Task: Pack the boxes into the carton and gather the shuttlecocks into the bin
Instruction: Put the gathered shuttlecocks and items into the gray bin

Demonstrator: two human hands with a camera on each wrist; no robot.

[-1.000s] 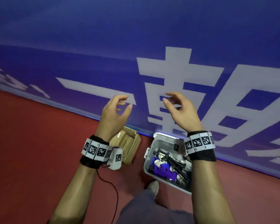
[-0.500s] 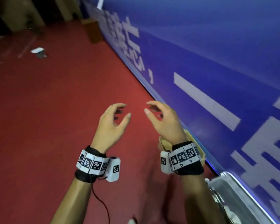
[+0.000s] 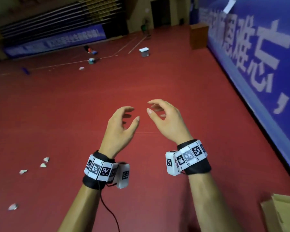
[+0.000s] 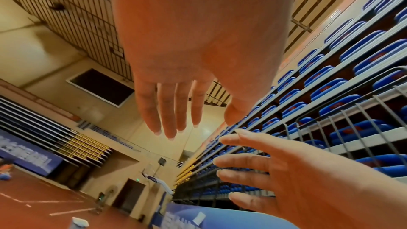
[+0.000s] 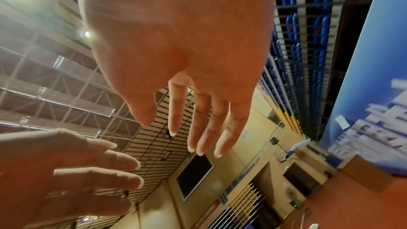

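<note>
Left hand [image 3: 120, 129] & right hand [image 3: 167, 122] raised side by side over red floor [image 3: 157, 81], fingers loosely spread, both holding nothing, palms facing, not touching. Carton [image 3: 281, 215] at 4 o'clock by blue banner [image 3: 258, 72]. Shuttlecocks [image 3: 43, 164] scattered at 8 o'clock, well apart from hands. Small bin [image 3: 144, 52] far at 12.

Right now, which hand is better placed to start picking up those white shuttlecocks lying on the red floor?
Probably the left hand. The shuttlecocks lie low on the left side of the floor, nearer that arm. Both hands are empty, and the right hand would have to cross the body.
</note>
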